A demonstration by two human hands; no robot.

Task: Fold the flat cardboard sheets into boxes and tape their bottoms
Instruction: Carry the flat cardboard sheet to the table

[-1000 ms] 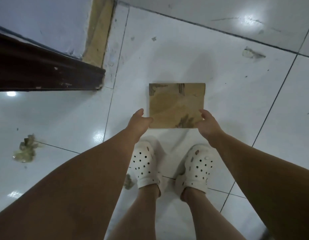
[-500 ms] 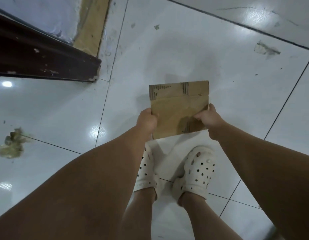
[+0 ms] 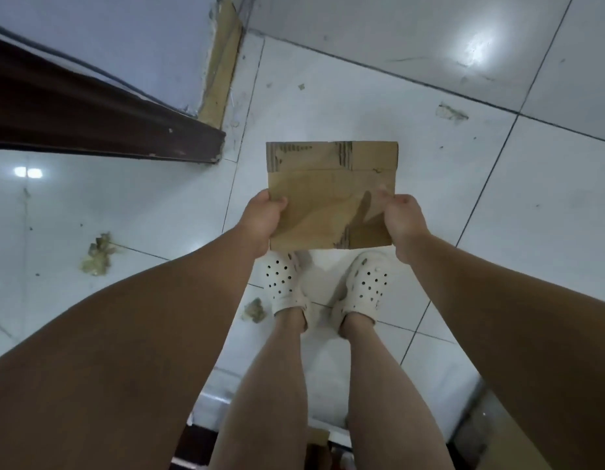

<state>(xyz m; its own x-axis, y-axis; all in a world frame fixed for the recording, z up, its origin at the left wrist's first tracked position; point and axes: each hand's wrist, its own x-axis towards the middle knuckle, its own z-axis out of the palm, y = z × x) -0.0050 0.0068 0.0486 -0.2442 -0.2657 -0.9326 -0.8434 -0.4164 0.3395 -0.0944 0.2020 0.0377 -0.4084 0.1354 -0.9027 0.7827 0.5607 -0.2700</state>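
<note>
A flat brown cardboard sheet (image 3: pixel 328 191) with torn tape marks along its far flap is held up in the air above the white tiled floor. My left hand (image 3: pixel 262 218) grips its left edge, thumb on top. My right hand (image 3: pixel 401 215) grips its right edge, fingers curled over the face. The sheet is still flat, its near edge above my feet.
My feet in white perforated clogs (image 3: pixel 365 286) stand on the white tile floor (image 3: pixel 497 232). A dark wooden door frame (image 3: pixel 101 120) runs at the left. Scraps of debris (image 3: pixel 97 254) lie on the tiles. A cardboard piece (image 3: pixel 511 442) shows at the bottom right.
The cardboard sheet has come up off the floor and nearer to me. Both hands went from touching its near corners to gripping its side edges.
</note>
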